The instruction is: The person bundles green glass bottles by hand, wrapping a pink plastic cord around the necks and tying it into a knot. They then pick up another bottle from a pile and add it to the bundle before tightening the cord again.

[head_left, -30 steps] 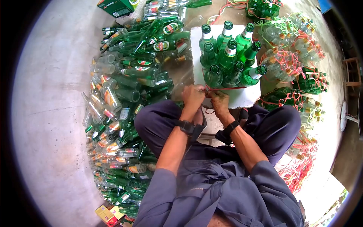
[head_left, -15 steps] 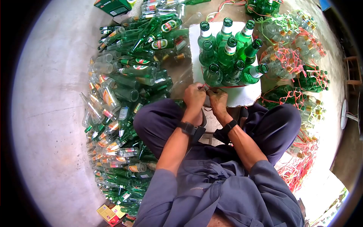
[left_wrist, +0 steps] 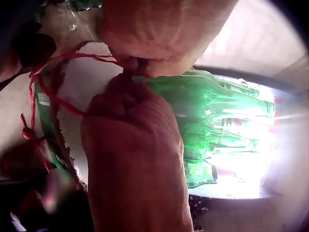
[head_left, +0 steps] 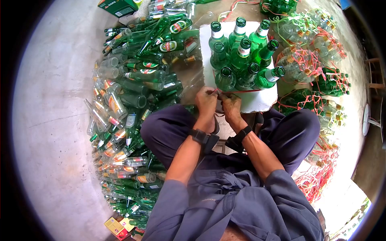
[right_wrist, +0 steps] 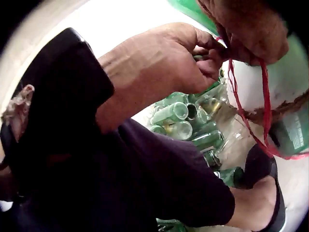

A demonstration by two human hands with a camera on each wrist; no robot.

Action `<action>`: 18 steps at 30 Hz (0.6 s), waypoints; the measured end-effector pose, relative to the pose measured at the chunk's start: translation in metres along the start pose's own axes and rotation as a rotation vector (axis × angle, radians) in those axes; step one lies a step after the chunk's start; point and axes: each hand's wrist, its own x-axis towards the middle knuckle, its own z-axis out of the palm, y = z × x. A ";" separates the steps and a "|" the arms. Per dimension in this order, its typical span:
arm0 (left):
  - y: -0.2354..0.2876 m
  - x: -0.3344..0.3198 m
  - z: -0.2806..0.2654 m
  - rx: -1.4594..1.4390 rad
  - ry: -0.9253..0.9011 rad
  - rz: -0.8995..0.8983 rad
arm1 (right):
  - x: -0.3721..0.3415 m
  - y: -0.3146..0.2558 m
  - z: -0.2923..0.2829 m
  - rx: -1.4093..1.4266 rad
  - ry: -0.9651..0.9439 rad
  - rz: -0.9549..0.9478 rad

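Observation:
Several green glass bottles [head_left: 240, 60] stand close together on a white slab [head_left: 259, 103] before the person. Red twine [head_left: 247, 91] runs round the foot of the group. At the slab's near edge, the left hand [head_left: 205, 102] and right hand [head_left: 231, 107] meet with fingertips almost together, both pinching the twine. From the left wrist, the right hand [left_wrist: 133, 130] comes up from below, and loops of twine [left_wrist: 60, 99] hang off to one side. In the right wrist view, the left hand [right_wrist: 159, 60] grips a strand; loose twine [right_wrist: 266, 92] dangles beneath. The fingers hide the crossing point.
A large heap of empty bottles [head_left: 136, 86] lies left of the person. Bundles of bottles tied with string [head_left: 299, 66] stand along the right, above a tangle of red string [head_left: 319, 180]. A green carton [head_left: 118, 7] stands at the far left, beyond the heap.
Both hands stay at the slab's near edge, their fingers shifting slightly on the twine. A short red strand now shows at the left fingertips. The head view has drifted a little.

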 end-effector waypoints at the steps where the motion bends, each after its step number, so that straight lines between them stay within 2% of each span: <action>1: -0.002 0.000 0.000 0.000 0.000 0.000 | -0.001 -0.002 0.000 0.022 -0.010 0.071; 6: -0.004 0.001 0.000 -0.099 -0.028 -0.022 | 0.008 0.011 -0.002 0.146 -0.031 0.083; 10: 0.005 -0.001 0.000 -0.060 0.000 0.000 | 0.006 0.010 -0.004 0.224 -0.062 0.134; 13: 0.005 -0.003 0.000 -0.115 -0.028 -0.104 | 0.002 0.006 0.000 0.278 -0.031 0.155; 15: -0.007 -0.001 0.000 -0.071 -0.022 0.007 | 0.004 0.008 0.000 0.297 -0.041 0.169; 18: -0.020 0.002 0.003 -0.059 0.008 0.082 | 0.006 0.012 -0.003 0.369 -0.074 0.207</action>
